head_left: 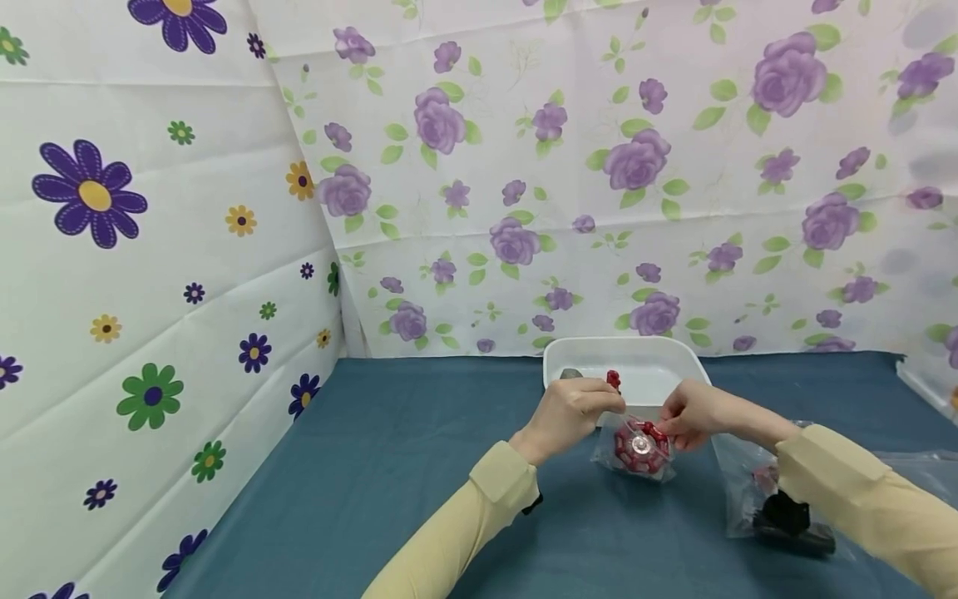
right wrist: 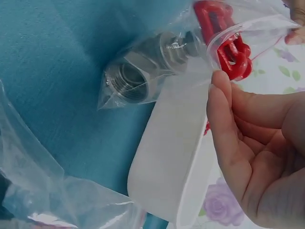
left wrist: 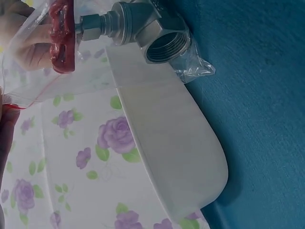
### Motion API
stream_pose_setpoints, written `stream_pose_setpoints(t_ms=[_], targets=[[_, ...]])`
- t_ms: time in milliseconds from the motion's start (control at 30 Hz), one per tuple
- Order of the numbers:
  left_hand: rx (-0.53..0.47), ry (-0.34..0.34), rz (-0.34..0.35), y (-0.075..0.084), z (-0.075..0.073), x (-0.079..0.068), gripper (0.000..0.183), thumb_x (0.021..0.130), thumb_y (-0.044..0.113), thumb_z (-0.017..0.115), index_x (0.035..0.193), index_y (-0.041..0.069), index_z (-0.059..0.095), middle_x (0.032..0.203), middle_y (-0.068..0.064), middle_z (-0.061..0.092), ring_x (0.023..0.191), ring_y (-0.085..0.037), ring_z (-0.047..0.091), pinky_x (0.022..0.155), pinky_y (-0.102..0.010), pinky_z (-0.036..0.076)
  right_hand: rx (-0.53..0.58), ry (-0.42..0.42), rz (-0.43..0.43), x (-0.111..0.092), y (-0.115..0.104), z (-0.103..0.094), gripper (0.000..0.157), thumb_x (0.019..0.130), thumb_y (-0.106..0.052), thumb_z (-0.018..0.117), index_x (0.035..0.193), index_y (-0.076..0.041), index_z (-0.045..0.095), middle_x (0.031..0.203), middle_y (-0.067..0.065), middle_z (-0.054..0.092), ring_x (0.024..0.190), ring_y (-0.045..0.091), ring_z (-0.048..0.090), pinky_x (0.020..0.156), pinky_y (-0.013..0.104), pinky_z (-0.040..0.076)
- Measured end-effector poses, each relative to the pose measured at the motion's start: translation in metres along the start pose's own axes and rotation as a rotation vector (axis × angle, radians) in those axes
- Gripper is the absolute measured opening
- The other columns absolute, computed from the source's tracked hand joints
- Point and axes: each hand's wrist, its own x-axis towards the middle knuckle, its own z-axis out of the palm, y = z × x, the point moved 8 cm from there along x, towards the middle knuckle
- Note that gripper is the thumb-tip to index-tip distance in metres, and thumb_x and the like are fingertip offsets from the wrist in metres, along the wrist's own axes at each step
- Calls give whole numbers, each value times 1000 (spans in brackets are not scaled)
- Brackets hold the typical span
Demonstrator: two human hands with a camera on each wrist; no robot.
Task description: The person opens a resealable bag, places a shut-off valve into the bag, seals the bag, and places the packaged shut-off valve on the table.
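Observation:
A metal valve (left wrist: 126,24) with a red handwheel (head_left: 627,453) sits in a clear zip bag (right wrist: 106,98). In the head view the handwheel faces up, in front of the white basin. My left hand (head_left: 572,412) pinches the bag's upper edge on the left. On the other side, my right hand (head_left: 699,413) pinches the bag's edge with thumb and forefinger, right beside the handwheel. The right wrist view shows these fingertips (right wrist: 220,78) close against the red rim. The valve's threaded opening lies toward the bag's bottom.
Behind the hands stands a white basin (head_left: 659,366) with a small red piece (head_left: 614,379) and a greyish object (head_left: 570,373) in it. Under my right forearm lies another clear bag (head_left: 737,491) beside a black item (head_left: 793,528). Flowered cloth hangs behind the blue table (head_left: 419,424).

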Motion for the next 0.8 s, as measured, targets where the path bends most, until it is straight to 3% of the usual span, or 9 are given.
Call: stream_pose_setpoints(t_ms=[267,500,567,733,800], targets=[[-3,1,-11,-3,0,2,12,82,2,66,82,12,73,84,3,66,80,-2,59,77,-9,39,-2,16,-26,2,5,-6,16,88,-7,60,74,-1,66,58,4,56,51,15,54,49,33,51],[14,6,5,0,0,7,11,79,2,69,81,12,74,83,3,66,78,-2,60,77,-9,39,9,26,-28,-6,-2,-5,12,87,-10,61,82,-3,53,61,7,53,49,17,52,45,34,49],[6,13,0,0,0,7,11,78,1,70,80,11,73,82,3,66,77,-3,60,77,-9,39,10,1,-100,-7,-8,-4,9,89,-11,59,86,-3,56,62,6,52,47,15,48,42,32,47],[0,20,-1,-1,1,7,12,81,1,67,80,10,73,83,1,66,77,-5,60,77,-10,39,54,-108,-399,-9,-25,2,17,92,-9,53,102,0,64,67,5,55,39,8,33,34,24,36],[-5,23,3,0,1,7,12,83,1,65,81,10,73,83,1,66,77,-5,60,77,-10,39,76,-153,-482,-10,-27,6,18,93,-6,51,103,0,65,71,5,56,39,7,31,34,21,34]])
